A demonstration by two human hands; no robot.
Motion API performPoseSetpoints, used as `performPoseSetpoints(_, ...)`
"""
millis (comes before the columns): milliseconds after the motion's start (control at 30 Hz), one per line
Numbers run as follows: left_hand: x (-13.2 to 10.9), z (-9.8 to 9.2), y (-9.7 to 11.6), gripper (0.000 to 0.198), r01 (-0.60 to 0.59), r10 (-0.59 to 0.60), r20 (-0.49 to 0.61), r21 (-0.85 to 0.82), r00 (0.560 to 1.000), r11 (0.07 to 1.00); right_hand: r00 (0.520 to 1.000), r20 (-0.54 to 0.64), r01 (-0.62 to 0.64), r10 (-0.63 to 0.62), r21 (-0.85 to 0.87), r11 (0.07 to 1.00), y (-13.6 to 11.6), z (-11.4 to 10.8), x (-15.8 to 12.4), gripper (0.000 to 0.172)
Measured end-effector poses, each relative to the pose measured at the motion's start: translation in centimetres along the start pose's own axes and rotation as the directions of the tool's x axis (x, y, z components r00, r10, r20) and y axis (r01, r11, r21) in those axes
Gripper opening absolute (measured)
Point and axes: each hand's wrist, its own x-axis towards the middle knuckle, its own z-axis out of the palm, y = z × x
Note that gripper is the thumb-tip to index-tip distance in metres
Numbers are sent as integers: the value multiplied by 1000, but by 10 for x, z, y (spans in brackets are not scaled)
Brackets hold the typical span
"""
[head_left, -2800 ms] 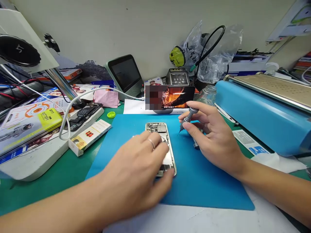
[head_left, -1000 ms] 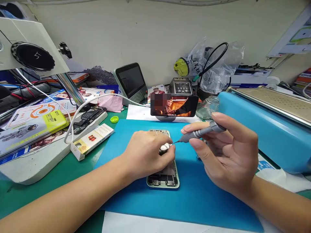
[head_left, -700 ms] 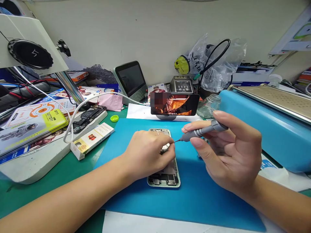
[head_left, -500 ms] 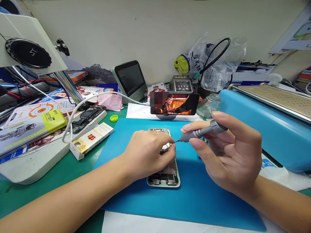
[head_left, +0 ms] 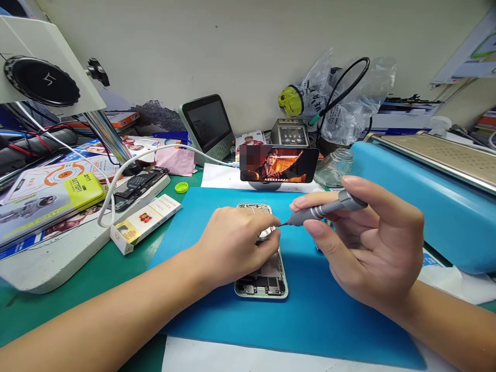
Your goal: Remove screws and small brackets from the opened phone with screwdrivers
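Note:
An opened phone with bare internals lies on a blue mat. My left hand rests over the phone's middle, with its fingertips pinched together near the tip of a grey screwdriver. I cannot tell what is between those fingertips. My right hand holds the screwdriver almost level, its tip pointing left at my left fingertips. Most of the phone's upper half is hidden under my left hand.
A propped phone plays video behind the mat, beside a glass jar. A long blue machine stands at the right. On the left are a microscope stand, a white cable, a cigarette pack and a green cap.
My right hand lifted the screwdriver from near the mat and turned it level toward the left fingertips. My left hand drew its fingers into a pinch. Since half a second ago, almost nothing moved.

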Motion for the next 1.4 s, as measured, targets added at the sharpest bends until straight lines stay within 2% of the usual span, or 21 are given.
performPoseSetpoints(500,1,-2,2,22,21,-22,51,29,998,999,999,-31,-12,12,2,1000,-3,0,5,83)
performPoseSetpoints(733,3,-2,1,22,47,-48,37,38,998,998,992,-123,-29,24,-35,999,-2,5,4,80)
performPoseSetpoints(1400,3,-3,2,22,49,-53,78,54,996,997,992,-108,-66,61,-47,997,-2,5,3,76)
